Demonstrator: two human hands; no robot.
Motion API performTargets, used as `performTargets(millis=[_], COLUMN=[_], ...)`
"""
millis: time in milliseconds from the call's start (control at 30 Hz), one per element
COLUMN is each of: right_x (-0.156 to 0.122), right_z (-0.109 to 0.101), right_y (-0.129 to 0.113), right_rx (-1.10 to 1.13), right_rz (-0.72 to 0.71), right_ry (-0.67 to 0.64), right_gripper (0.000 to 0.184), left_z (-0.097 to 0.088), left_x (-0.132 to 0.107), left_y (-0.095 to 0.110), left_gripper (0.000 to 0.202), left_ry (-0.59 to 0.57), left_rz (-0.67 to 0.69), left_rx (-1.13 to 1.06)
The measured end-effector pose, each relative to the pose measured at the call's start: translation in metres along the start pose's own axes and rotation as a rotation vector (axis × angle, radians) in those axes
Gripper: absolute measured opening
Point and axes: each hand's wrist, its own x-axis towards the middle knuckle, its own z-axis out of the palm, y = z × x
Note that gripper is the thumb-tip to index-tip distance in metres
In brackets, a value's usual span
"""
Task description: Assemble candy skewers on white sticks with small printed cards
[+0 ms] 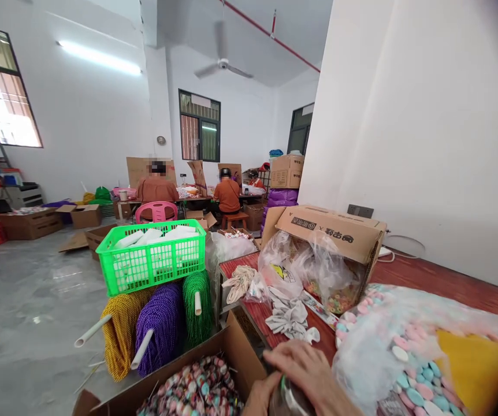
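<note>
At the bottom edge, my left hand (pixel 261 398) is closed around the side of a shiny round container (pixel 290 398), mostly cut off by the frame. My right hand (pixel 305 370) lies over its top and far side, fingers bent around it. What the container holds is hidden. Left of my hands is an open cardboard box (pixel 242 358) of small pink, blue, white and dark beaded pieces (pixel 197 387). To the right, a clear plastic bag (pixel 361 358) spreads over the red table, with pink, blue and white flat rounded pieces (pixel 417 387) showing.
Crumpled pale gloves (pixel 290 318) lie on the red table (pixel 448 274) before a tipped carton (pixel 335 225) of bagged coloured pieces. A green crate (pixel 151 260) of white rolls stands above gold, purple (pixel 160 323) and green cord bundles. Several people (pixel 227 193) sit farther back.
</note>
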Motion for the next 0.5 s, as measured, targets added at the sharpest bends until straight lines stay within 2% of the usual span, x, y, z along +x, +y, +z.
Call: performTargets(millis=[33, 67, 133, 200, 300, 333, 400, 433, 500], right_x=[0.000, 0.001, 0.003, 0.005, 0.006, 0.006, 0.006, 0.007, 0.013], right_z=[-0.005, -0.008, -0.012, -0.012, -0.014, -0.017, -0.023, -0.026, -0.031], right_y=[-0.005, -0.011, -0.023, -0.031, -0.034, -0.034, -0.032, -0.031, -0.030], right_rx=[-0.046, -0.102, -0.241, -0.317, -0.220, -0.148, 0.004, 0.047, 0.004], right_rz=[0.103, 0.199, 0.340, 0.396, 0.284, 0.212, 0.111, 0.111, 0.204], right_ry=[-0.035, -0.063, -0.130, -0.192, -0.276, -0.309, -0.369, -0.378, -0.377], right_gripper=[0.075, 0.077, 0.065, 0.049, 0.026, 0.027, 0.043, 0.051, 0.059], left_z=[0.001, 0.001, -0.002, -0.006, -0.011, -0.011, -0.011, -0.011, -0.010], left_x=[-0.002, -0.005, -0.012, -0.017, -0.018, -0.018, -0.019, -0.020, -0.021], left_y=[-0.003, -0.005, -0.006, -0.004, 0.000, 0.002, 0.004, 0.004, 0.002], left_gripper=[0.081, 0.085, 0.083, 0.073, 0.060, 0.061, 0.069, 0.074, 0.080], left_ry=[0.003, 0.005, 0.011, 0.000, -0.087, -0.126, -0.181, -0.190, -0.187], left_rz=[-0.001, -0.008, -0.020, -0.043, -0.026, -0.019, -0.026, -0.048, -0.120], left_rx=[0.009, 0.021, 0.065, 0.101, 0.102, 0.095, 0.096, 0.102, 0.108])
